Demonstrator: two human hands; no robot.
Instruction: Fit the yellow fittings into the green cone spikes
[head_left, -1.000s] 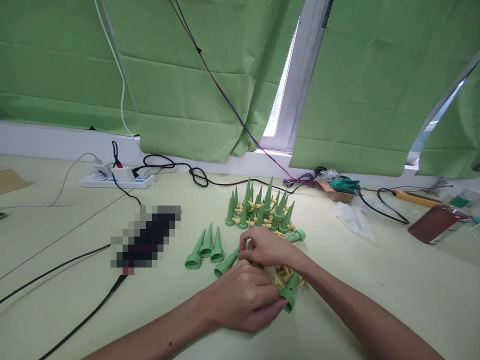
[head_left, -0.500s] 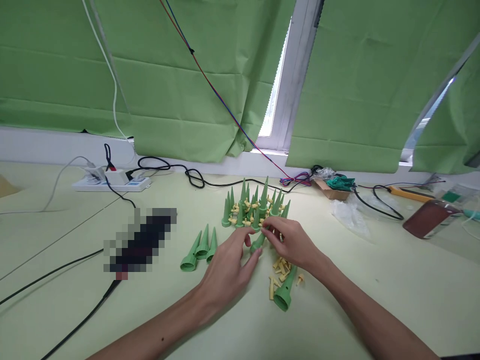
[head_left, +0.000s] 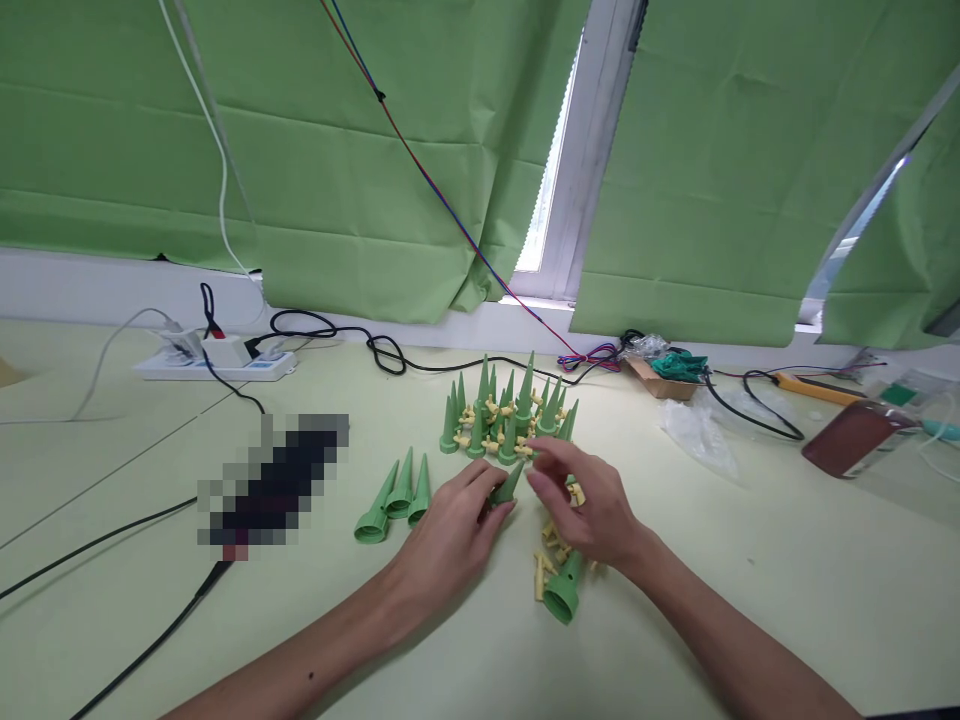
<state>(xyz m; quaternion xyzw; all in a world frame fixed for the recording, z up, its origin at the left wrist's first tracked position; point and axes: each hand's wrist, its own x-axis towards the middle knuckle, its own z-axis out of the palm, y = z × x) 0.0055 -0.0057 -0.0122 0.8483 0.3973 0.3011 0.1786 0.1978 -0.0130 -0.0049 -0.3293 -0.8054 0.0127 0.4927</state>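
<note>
Three cones (head_left: 400, 488) were set on the table (head_left: 450, 670). A green cone (head_left: 511, 483) was pinched, tilted, in the closed fingers of the left hand (head_left: 450, 530). Beside its tip, the right hand (head_left: 589, 500) was held partly open, nothing visibly gripped, near yellow fittings (head_left: 539, 578).

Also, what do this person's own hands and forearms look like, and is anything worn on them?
The left hand and right hand are bare: no glove, ring or watch visible. No sleeve clearly shows. The left forearm bears one small spot.
</note>
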